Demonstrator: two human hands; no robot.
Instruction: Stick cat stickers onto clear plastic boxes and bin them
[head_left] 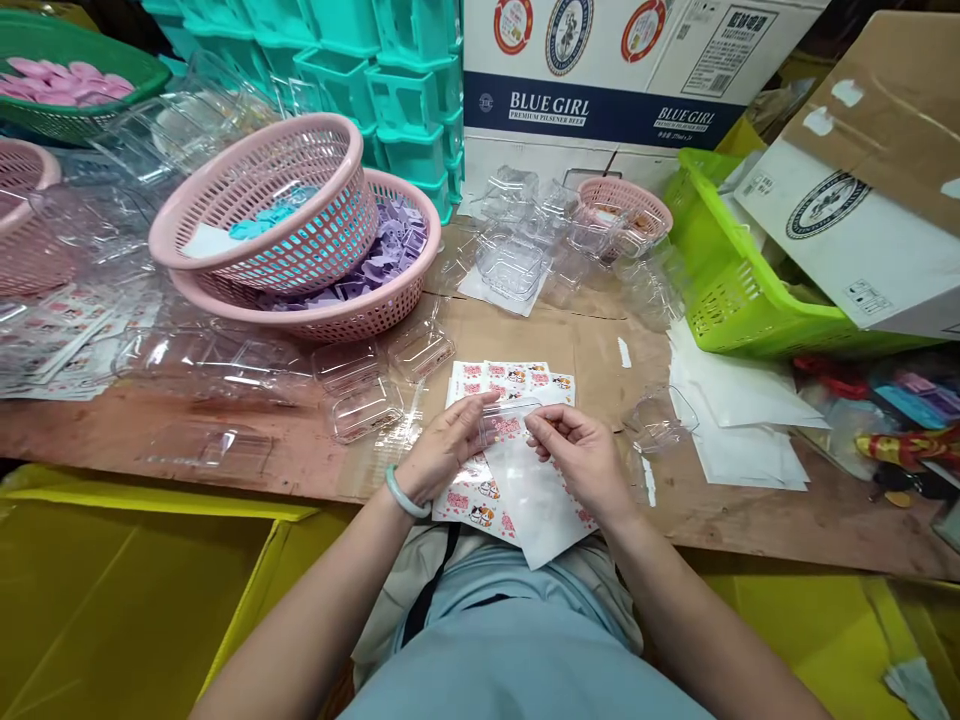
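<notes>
My left hand point(455, 437), with a pale green bangle at the wrist, grips one end of a small clear plastic box point(507, 408). At the other end of the box, my right hand point(581, 450) is closed in a pinch at its edge; whether a sticker is also between those fingertips is too small to tell. Under both hands lie sticker sheets point(474, 505) printed with cartoon cats and pink lettering. A blank white backing sheet point(541, 515) rests slantwise over them and reaches past the table edge.
Clear plastic boxes point(367, 408) lie left of my hands, and more clear boxes point(514, 265) are heaped behind. Pink baskets point(300, 210) hold blue and purple pieces. A lime green basket point(735, 270) stands right, near white sheets point(757, 440). Turquoise crates point(412, 90) rise behind.
</notes>
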